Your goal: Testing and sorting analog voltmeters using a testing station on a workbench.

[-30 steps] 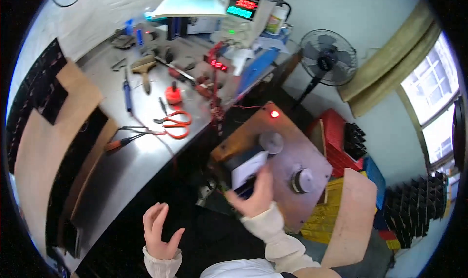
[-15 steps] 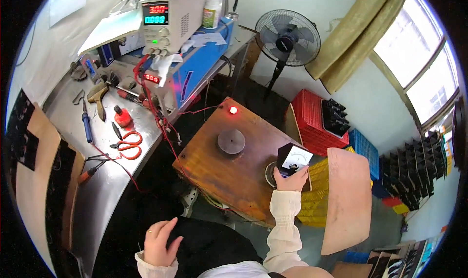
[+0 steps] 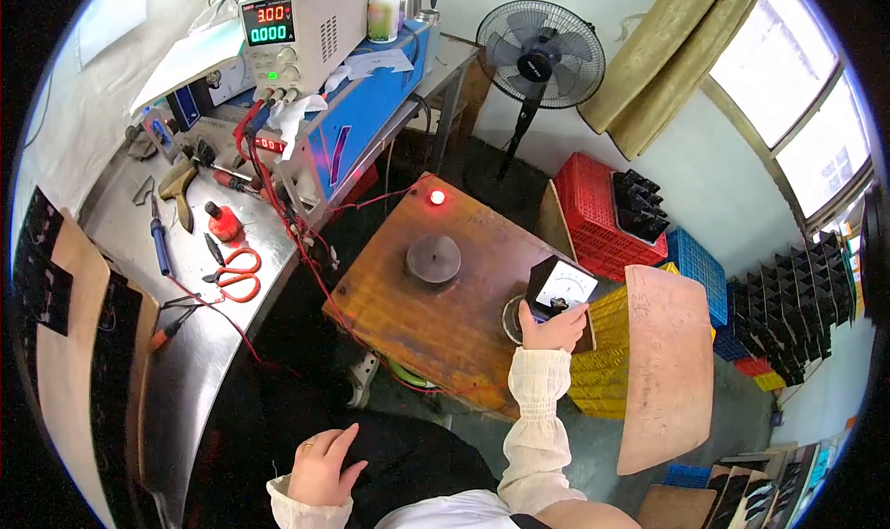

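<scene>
My right hand (image 3: 554,329) is closed around the lower part of a black panel meter (image 3: 565,286) with a white dial, at the right edge of a small wooden table (image 3: 389,323). Beside that hand, a round metal ring-like piece (image 3: 511,319) is partly hidden behind the meter and fingers. A dark round metal disc (image 3: 433,258) lies near the table's middle. At the table's far corner a small red lamp (image 3: 437,197) glows. Over my dark lap hovers my left hand (image 3: 320,467), empty, its thumb apart from the fingers.
On the metal bench at left lie red-handled scissors (image 3: 243,276), a soldering iron (image 3: 159,243) and a red bottle (image 3: 222,223). A power supply (image 3: 306,38) stands behind, red wires trailing to the table. A fan (image 3: 540,56), red crate (image 3: 593,218) and pinkish board (image 3: 666,371) surround the table.
The whole view has shifted slightly. My left hand sits a little farther right over my lap. My right hand stays on the meter at the table's edge.
</scene>
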{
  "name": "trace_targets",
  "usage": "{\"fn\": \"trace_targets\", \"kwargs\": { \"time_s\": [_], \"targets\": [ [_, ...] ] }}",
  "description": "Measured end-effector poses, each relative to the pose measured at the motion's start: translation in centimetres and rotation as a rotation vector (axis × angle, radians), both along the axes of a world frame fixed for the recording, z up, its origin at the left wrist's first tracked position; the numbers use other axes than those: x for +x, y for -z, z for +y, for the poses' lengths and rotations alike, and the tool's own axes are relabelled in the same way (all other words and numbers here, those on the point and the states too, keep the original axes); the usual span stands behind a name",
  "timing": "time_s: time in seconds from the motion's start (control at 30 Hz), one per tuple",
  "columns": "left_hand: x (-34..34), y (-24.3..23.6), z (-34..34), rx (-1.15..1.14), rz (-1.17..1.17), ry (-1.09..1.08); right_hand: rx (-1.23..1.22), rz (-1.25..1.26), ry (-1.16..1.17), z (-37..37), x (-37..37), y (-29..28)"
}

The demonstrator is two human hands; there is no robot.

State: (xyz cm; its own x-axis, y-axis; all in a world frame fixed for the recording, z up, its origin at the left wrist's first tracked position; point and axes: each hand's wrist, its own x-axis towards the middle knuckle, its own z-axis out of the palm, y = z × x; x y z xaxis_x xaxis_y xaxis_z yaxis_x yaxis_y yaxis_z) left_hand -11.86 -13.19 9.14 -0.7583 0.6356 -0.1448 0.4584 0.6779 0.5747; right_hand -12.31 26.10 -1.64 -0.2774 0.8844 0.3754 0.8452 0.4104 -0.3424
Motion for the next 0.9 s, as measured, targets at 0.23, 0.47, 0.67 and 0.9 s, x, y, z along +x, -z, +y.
{"fn": "trace_targets", "kwargs": {
  "time_s": [0.23,0.47,0.67,0.9],
  "targets": [
    [0.6,0.5,-0.8,0.007,-0.060,-0.066,-0.021,0.041,-0.024,0.0,-0.3,-1.0],
    [1.3,0.6,-2.6,-0.028,-0.052,-0.089,0.003,0.040,-0.081,0.7,0.2,-0.3],
    [1.7,0.6,-4.3,-0.059,-0.047,-0.201,-0.128,0.119,-0.200,-1.4,-1.8,-2.0],
    [1.9,0.2,-4.8,0.018,0.001,-0.222,-0.261,0.208,-0.527,-3.1,-15.1,-2.2]
  ]
}}
